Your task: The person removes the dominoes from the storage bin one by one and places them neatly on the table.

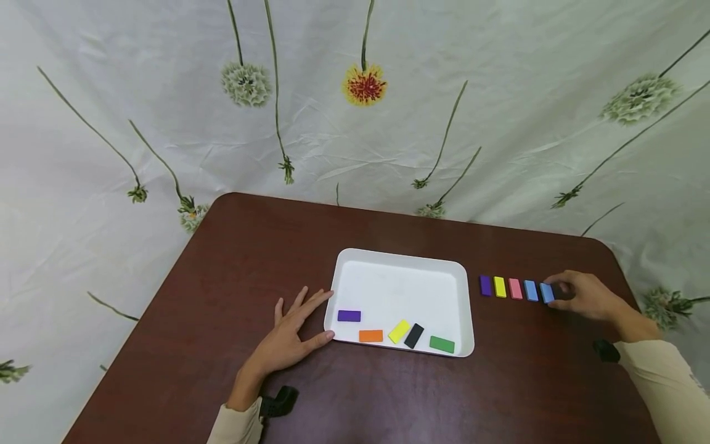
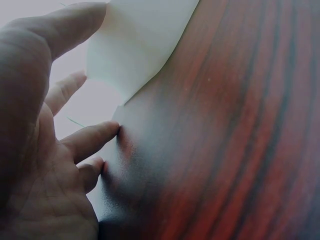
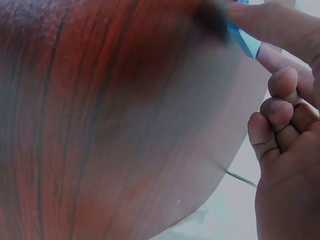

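My right hand (image 1: 588,297) pinches a blue block (image 1: 547,293) between thumb and index finger, at the right end of a row. In the right wrist view, that blue block (image 3: 243,41) shows between the fingertips while the other fingers curl in. Leftward in the row lie another blue block (image 1: 530,290), a pink block (image 1: 515,288), a yellow block (image 1: 500,287) and a purple block (image 1: 485,285). My left hand (image 1: 288,339) is spread with straight fingers, its thumb and index fingertip at the left rim of the white tray (image 1: 405,277). Other fingertips rest on the table.
Inside the tray, along its left and near sides, lie a purple block (image 1: 349,316), an orange block (image 1: 370,336), a yellow block (image 1: 399,331), a black block (image 1: 413,336) and a green block (image 1: 442,344). The dark wooden table (image 1: 249,246) meets a flowered cloth (image 1: 310,123) behind.
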`<state>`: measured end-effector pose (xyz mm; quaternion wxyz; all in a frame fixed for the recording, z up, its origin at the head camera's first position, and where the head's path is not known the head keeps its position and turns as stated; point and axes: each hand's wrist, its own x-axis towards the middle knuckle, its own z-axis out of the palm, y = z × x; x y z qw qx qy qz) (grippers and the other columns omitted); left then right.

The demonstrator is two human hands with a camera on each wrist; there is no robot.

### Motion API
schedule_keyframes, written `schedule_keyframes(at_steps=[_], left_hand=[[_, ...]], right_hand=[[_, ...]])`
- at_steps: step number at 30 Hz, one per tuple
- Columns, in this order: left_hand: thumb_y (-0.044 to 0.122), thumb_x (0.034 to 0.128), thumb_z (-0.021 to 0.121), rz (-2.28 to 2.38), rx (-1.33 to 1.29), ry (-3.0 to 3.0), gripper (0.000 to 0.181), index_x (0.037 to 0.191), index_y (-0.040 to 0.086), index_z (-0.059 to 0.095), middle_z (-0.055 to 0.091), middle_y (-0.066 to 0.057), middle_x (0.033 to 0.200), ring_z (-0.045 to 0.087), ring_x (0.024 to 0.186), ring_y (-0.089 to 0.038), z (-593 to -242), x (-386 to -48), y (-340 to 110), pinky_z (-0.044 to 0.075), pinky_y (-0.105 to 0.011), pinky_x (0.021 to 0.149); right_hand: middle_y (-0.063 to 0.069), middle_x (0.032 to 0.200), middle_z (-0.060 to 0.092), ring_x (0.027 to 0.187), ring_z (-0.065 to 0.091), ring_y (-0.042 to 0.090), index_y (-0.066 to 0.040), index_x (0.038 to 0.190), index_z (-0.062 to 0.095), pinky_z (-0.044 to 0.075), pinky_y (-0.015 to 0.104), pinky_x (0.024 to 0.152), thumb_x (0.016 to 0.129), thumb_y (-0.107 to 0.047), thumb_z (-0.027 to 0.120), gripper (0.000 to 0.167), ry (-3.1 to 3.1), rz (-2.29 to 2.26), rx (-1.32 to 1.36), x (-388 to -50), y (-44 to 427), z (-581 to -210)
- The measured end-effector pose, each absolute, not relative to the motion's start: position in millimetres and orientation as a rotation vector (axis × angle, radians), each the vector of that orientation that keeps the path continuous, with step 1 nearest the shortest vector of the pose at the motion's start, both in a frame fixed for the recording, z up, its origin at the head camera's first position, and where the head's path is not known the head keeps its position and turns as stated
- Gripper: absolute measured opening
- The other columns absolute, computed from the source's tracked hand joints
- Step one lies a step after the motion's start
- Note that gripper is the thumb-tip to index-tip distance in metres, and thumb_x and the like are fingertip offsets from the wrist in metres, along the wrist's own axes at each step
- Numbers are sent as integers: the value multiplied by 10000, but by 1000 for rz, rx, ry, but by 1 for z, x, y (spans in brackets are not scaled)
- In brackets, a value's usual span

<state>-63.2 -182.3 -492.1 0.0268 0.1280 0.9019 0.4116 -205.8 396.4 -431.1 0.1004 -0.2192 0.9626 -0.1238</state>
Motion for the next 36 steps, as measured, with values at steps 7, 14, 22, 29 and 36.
schedule_keyframes(at_steps=[7,14,22,29,36], left_hand=[[462,899,725,1272,400,2789,749,1547,372,361,372,-97,1603,120,1540,-409,-492,-63,-182,-93,-727,1107],[459,897,728,1274,402,2786,753,1549,364,362,369,-102,1604,114,1542,-405,-490,-64,-182,-100,-725,1107],[461,897,728,1271,400,2791,756,1550,369,357,368,-88,1606,118,1544,-396,-491,-63,-183,-97,-722,1111],[465,897,727,1265,403,2792,758,1550,380,351,369,-83,1607,120,1544,-396,-491,-63,-183,-94,-725,1110],[468,896,725,1258,400,2793,756,1549,376,355,375,-91,1603,127,1540,-408,-492,-63,-183,-84,-731,1106]], right_hand=[[-31,783,411,722,361,77,59,1115,692,296,275,628,790,-129,822,397,2840,-367,-680,-207,400,-435],[-23,784,418,723,370,90,86,1144,676,301,282,628,797,-106,813,420,2843,-382,-660,-209,399,-435],[-5,793,420,728,376,116,95,1161,663,303,285,625,801,-109,815,440,2837,-389,-619,-210,398,-437],[-5,798,418,732,378,119,96,1169,659,305,285,627,801,-102,814,445,2844,-389,-616,-209,398,-439],[-15,793,401,727,362,107,91,1187,651,297,278,622,793,-119,830,481,2854,-358,-639,-205,397,-437]])
